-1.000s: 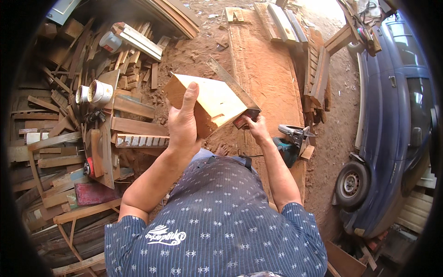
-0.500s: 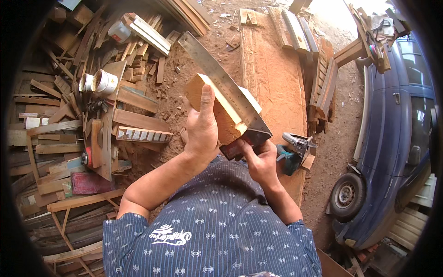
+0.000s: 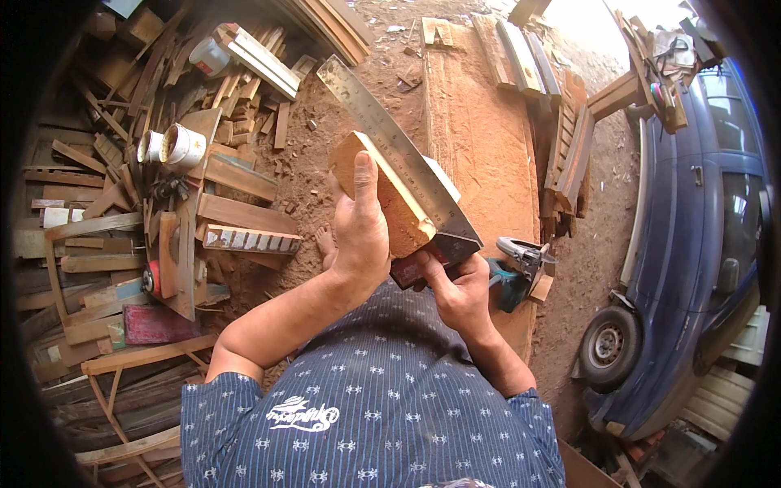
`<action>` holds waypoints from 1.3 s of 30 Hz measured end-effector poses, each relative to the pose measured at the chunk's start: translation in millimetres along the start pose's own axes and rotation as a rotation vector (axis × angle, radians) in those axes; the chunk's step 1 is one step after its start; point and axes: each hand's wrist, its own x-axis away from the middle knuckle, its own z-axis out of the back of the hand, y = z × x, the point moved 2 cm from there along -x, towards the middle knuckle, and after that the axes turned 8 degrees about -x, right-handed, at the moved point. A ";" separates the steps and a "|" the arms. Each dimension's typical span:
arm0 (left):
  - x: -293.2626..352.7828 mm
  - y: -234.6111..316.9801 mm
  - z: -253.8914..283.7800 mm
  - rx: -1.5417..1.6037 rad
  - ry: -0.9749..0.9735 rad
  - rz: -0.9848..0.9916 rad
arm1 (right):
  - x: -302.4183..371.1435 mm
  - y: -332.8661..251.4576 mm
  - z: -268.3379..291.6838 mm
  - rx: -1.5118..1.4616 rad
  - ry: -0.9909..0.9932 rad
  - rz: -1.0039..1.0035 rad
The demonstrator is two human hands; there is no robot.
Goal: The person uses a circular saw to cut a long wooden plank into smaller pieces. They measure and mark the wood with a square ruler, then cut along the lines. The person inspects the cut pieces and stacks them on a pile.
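Wood block (image 3: 397,213) is gripped in the left hand (image 3: 359,234); square (image 3: 407,163) is clasped by the right hand (image 3: 462,286), blade (image 3: 358,99) beyond its fingers. Stock (image 3: 446,247) should be pressed flush.

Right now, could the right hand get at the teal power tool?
Probably not without letting go first: the right hand grips the metal square. Otherwise the way looks free: nothing visible separates that hand from the teal power tool.
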 end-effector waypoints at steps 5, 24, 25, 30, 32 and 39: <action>3.0 2.4 -2.0 0.013 -0.011 -0.002 | 1.6 -3.7 1.0 -0.045 -0.014 -0.093; -3.1 0.6 63.1 -0.048 0.277 -0.006 | -57.0 200.2 178.4 -0.179 0.464 -0.201; -8.8 -0.3 71.6 -0.025 0.245 -0.007 | -63.0 227.3 198.6 -0.175 0.491 -0.248; -17.5 2.4 80.9 -0.038 0.208 -0.034 | -103.2 315.5 236.7 -0.231 0.501 -0.484; -22.6 3.8 69.6 -0.092 0.150 -0.066 | -115.4 355.6 265.2 -0.033 0.465 -0.430; -13.4 0.1 77.6 -0.039 0.214 -0.067 | -137.5 352.6 252.6 0.216 0.279 -0.579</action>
